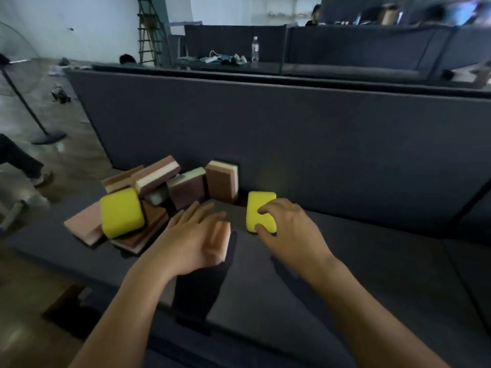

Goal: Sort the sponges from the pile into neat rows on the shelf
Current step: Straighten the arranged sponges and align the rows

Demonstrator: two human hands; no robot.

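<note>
My left hand is nearest, fingers mostly straight and the thumb tucked under one pink sponge held against the palm; motion blur hides how tight that hold is. Just to its right, my right hand pinches a yellow sponge between forefinger and thumb, the sponge standing on edge on the dark grey shelf. Left of my hands lies the pile: one more yellow sponge, making two yellow in all, on top of a flat pink one, plus roughly five brown and layered pieces so overlapped that I cannot count them surely. At the pile's right edge one brown sponge stands upright against the grey partition, which closes off the back of the shelf. Beyond it, a single water bottle stands on a desk, and at far left a fan stand rises from the floor.
</note>
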